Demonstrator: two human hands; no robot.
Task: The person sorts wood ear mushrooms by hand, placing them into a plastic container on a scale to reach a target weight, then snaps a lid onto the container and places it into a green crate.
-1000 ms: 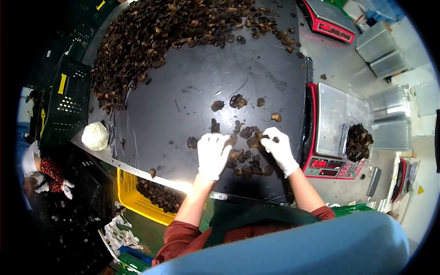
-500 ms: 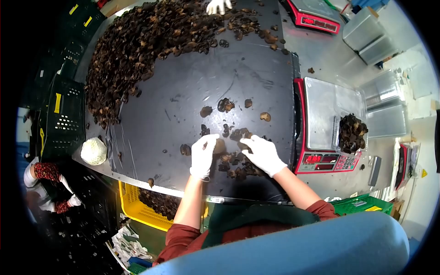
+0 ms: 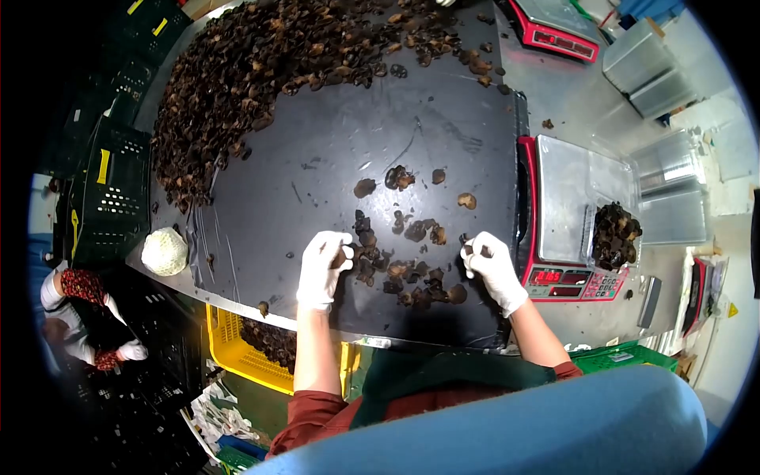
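Here, both hands [image 3: 321,269] [image 3: 495,273] curl beside dark pieces [image 3: 416,231], fingertip contact unclear.

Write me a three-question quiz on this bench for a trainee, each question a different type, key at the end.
1. True or false: the large heap of dark pieces lies toward the far left of the black surface.
2. The crate with dark pieces visible inside, below the near edge, is: A) blue, B) yellow, C) white.
3. Which is nearer the closer scale, the left hand or the right hand?
Key: 1 true; 2 B; 3 right hand.
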